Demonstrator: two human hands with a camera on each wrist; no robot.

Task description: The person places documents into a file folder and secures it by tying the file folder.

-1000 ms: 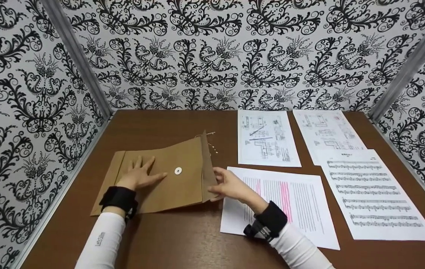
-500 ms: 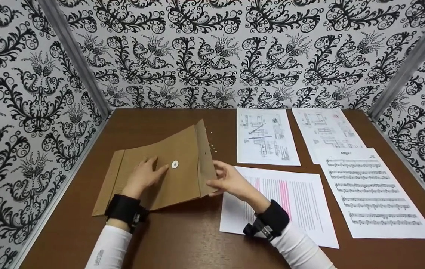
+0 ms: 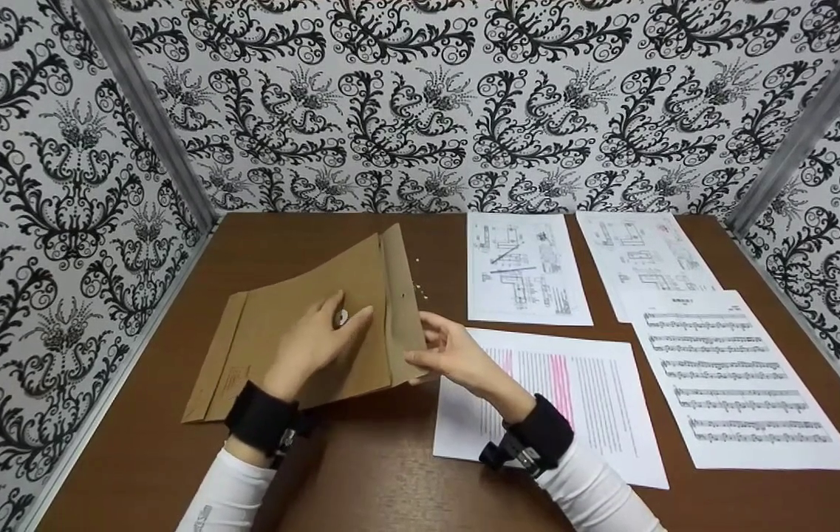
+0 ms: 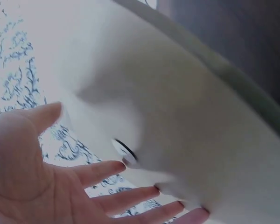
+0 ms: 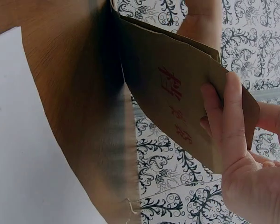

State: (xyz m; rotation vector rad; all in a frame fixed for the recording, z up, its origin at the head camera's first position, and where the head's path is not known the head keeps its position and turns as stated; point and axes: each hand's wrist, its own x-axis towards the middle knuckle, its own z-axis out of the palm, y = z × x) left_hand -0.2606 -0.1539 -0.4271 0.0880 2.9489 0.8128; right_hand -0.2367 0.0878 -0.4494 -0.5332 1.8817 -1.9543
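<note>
1. The brown envelope point(image 3: 316, 325) sits at the table's point(image 3: 360, 473) left half, its right end lifted and its left end down on the wood.
2. The left hand point(image 3: 314, 343) lies flat on the envelope's face with fingers straight, half covering the white button point(image 3: 341, 318).
3. The right hand point(image 3: 448, 353) pinches the flap edge – its fingers go behind the paper, hidden from the head view.
4. Red characters point(image 5: 177, 112) show on the underside – too blurred to read.
5. The highlighted sheet point(image 3: 575, 399) lies partly under the right wrist.
</note>
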